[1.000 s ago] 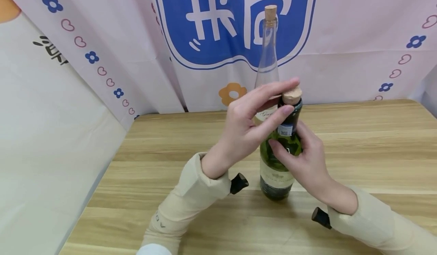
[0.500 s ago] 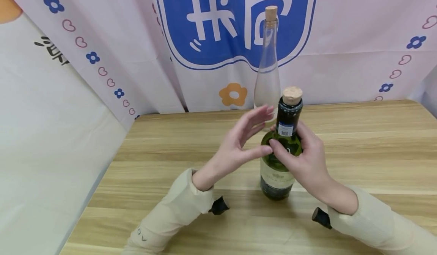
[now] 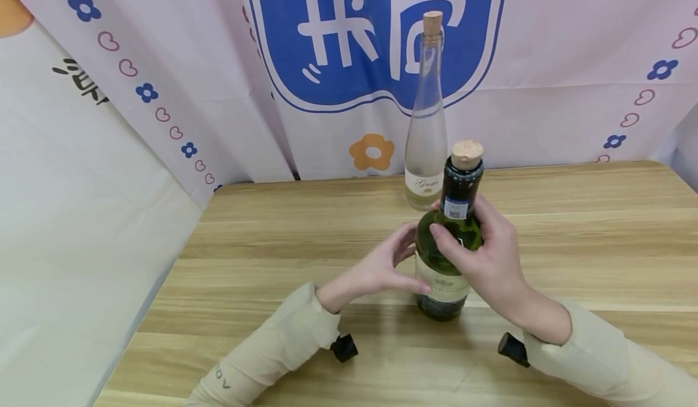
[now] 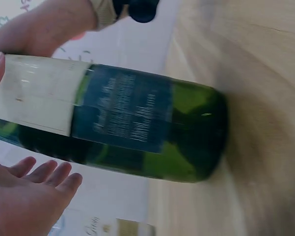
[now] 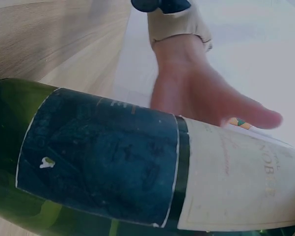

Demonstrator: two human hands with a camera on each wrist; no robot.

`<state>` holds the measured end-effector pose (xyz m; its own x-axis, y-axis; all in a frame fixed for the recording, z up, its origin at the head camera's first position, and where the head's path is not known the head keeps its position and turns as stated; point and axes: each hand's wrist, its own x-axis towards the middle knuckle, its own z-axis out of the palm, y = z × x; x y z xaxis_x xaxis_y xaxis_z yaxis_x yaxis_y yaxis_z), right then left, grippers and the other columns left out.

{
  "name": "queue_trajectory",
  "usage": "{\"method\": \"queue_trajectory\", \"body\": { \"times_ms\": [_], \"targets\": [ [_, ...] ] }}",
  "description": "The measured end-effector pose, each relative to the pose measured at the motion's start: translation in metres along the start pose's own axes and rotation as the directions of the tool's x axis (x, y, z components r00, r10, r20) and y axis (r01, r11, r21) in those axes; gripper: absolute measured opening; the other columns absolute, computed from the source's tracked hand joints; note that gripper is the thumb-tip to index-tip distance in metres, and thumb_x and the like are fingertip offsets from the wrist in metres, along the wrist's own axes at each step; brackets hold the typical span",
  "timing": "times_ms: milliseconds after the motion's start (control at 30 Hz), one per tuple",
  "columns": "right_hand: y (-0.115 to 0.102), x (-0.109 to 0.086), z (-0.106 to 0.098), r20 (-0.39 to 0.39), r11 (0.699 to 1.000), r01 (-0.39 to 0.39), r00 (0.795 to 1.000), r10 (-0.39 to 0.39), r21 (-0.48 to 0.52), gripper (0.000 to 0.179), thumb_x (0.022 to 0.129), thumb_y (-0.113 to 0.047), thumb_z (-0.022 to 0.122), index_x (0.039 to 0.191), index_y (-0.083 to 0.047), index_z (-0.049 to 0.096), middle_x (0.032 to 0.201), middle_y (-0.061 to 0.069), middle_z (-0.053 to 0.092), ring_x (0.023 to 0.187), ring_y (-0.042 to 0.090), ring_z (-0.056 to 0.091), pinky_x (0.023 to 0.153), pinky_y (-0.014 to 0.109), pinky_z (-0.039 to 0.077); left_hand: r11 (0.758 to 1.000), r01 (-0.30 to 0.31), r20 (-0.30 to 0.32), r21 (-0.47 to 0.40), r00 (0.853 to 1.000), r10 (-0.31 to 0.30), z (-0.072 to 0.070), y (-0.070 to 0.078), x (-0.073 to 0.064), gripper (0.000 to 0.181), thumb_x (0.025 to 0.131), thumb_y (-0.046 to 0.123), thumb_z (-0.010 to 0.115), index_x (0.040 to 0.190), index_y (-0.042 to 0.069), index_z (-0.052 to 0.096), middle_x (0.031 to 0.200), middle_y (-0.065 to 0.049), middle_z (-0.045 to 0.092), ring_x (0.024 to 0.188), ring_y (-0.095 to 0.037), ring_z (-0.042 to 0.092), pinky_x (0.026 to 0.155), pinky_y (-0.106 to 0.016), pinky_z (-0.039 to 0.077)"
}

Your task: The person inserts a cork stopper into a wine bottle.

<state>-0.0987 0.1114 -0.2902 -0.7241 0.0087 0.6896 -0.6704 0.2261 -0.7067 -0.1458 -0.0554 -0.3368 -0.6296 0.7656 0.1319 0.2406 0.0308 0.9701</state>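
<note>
A green wine bottle [image 3: 444, 280] stands upright, a cork [image 3: 466, 154] seated in its dark neck. My right hand [image 3: 491, 255] grips the shoulder of this bottle, with the thumb across the front. Low on the bottle's left side is my left hand [image 3: 387, 268], its thumb and fingers spread around the body. In the left wrist view a gap shows between the left fingers [image 4: 51, 172] and the glass. The right wrist view shows the bottle's blue label [image 5: 103, 152] and cream label [image 5: 235, 182], with the left hand [image 5: 196, 91] behind.
Behind the green bottle, a clear corked bottle [image 3: 426, 152] with a white label stands near the table's back edge. The wooden table [image 3: 262, 243] meets a printed curtain [image 3: 332, 134] at the back and a white sheet [image 3: 82, 225] on the left.
My left hand has left the cork and neck, moving down and leftward to the lower side of the green bottle. My right hand has kept its grip; the bottle stays in place.
</note>
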Motion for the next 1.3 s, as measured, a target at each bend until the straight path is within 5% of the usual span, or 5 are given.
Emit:
{"method": "queue_trajectory", "body": {
  "times_ms": [200,433,767,1000,1300],
  "targets": [
    [0.0,0.0,0.0,-0.004,1.0,0.005,1.0,-0.005,0.016,0.032,0.074,0.009,0.064,0.105,0.006,0.058,0.096,0.014,0.061,0.088,0.01,0.058,0.077,0.018,0.047,0.996,0.066,0.118,0.064,0.99,-0.073,0.003,-0.018,0.003,0.096,0.068,-0.007,0.073,0.144,0.01,0.016,0.144,-0.009,0.028,0.13,-0.012,0.03,0.107,-0.029,0.027],
    [0.0,0.0,0.001,0.0,1.0,0.0,1.0,0.0,0.017,0.032,0.074,0.009,0.063,0.105,0.006,0.058,0.097,0.014,0.061,0.089,0.011,0.058,0.077,0.018,0.047,0.99,0.125,0.151,0.061,0.98,-0.133,0.008,-0.031,0.003,0.082,0.072,-0.001,0.074,0.137,0.013,0.028,0.133,0.001,0.042,0.121,-0.005,0.039,0.103,-0.024,0.031],
    [0.0,0.0,0.001,-0.016,0.999,-0.017,1.0,0.018,0.034,0.031,0.074,0.01,0.064,0.105,0.004,0.059,0.098,-0.001,0.062,0.088,0.011,0.059,0.076,0.018,0.048,0.992,0.075,0.109,0.1,0.99,-0.086,0.018,-0.038,0.006,0.077,0.068,0.004,0.079,0.13,0.014,0.035,0.121,0.002,0.053,0.109,-0.004,0.05,0.097,-0.022,0.038],
    [0.0,-0.001,-0.005,-0.048,0.994,-0.049,0.997,0.054,0.095,0.026,0.076,0.012,0.062,0.102,0.011,0.058,0.096,0.009,0.064,0.088,0.014,0.06,0.076,0.019,0.049,0.984,0.037,0.098,0.176,0.994,-0.055,0.021,-0.036,0.011,0.075,0.067,0.008,0.081,0.128,0.014,0.037,0.118,0.002,0.055,0.106,-0.003,0.051,0.095,-0.02,0.039],
    [0.006,0.006,-0.029,-0.15,0.971,-0.038,0.986,0.075,0.235,0.025,0.078,0.012,0.059,0.102,0.015,0.058,0.096,0.009,0.066,0.089,0.016,0.061,0.078,0.02,0.048,0.954,0.079,0.065,0.288,0.993,-0.102,0.029,-0.028,0.031,0.081,0.067,0.021,0.082,0.132,0.02,0.034,0.117,0.009,0.05,0.105,0.0,0.049,0.091,-0.018,0.04]
  ]
}}
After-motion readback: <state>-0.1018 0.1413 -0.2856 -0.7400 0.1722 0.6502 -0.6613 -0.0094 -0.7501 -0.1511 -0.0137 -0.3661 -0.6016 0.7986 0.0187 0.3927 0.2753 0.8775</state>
